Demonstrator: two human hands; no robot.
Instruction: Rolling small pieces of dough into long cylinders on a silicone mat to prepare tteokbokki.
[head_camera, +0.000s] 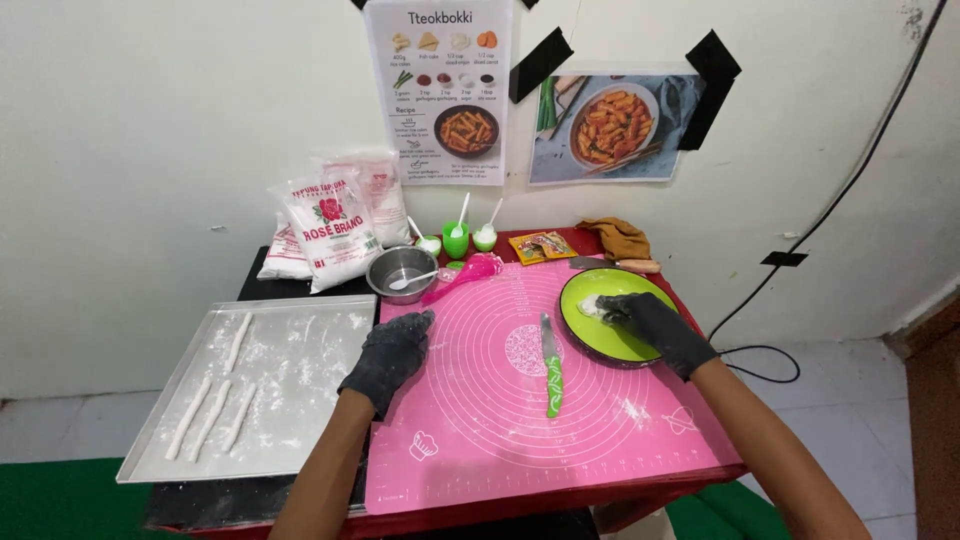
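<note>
While hands (650, 325) grip dough (590, 306), plate (590, 335)

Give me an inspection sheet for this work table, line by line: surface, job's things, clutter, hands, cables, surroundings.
Surface: pink baking mat on a red table, dusted with flour.
Job's things: green plate holding white dough; metal tray with four dough sticks; green-handled knife lying on the mat.
Clutter: flour bags, steel bowl with spoon, small green cups, pink scoop, sachet, brown cloth.
Hands: both in black gloves; left hand rests on the mat's edge beside the tray, right hand touches the dough on the plate.
Cables: black cable down the wall to the floor.
Surroundings: white wall, taped recipe sheet and food photo.
</note>
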